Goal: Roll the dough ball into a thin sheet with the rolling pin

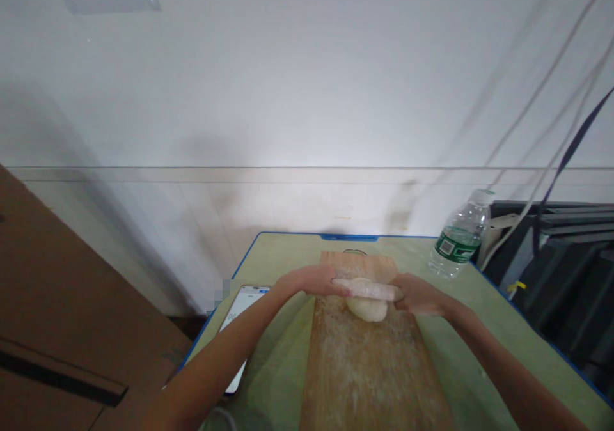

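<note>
A floured rolling pin [367,289] lies crosswise over a pale lump of dough [368,309]. My left hand [320,281] is closed around the pin's left end. At its right end, my right hand [416,295] grips it with curled fingers. The dough rests on a wooden board [364,373] dusted with flour, and part of it is hidden beneath the pin. Both forearms reach in from the lower corners of the view.
The board lies on a green table [283,348] with a blue edge. Left of it is a phone [244,300] with a lit screen, partly behind my left forearm. A water bottle [458,242] stands at the back right. A white wall [307,98] rises behind; cables [566,143] hang at right.
</note>
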{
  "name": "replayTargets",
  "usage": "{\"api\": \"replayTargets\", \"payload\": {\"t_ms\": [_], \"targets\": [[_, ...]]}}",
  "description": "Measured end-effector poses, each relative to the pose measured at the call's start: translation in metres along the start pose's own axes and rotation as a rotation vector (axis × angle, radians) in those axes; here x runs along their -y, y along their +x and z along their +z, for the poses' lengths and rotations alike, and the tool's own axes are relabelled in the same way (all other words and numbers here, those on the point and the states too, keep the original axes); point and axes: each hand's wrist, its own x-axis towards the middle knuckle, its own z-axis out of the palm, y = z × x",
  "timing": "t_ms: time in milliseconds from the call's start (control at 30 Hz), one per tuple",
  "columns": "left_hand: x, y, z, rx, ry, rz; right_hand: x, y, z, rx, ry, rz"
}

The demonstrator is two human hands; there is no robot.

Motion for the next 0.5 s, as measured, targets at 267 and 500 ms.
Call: {"api": "replayTargets", "payload": {"t_ms": [267, 500], "targets": [[0.006, 0.009, -0.003, 0.158, -0.195, -0.054, -0.005, 0.001, -0.008, 0.082, 0.338, -0.194], [0.013, 0.017, -0.006, 0.31, -0.339, -0.131, -0.016, 0.008, -0.011, 0.189, 0.531, -0.042]]}}
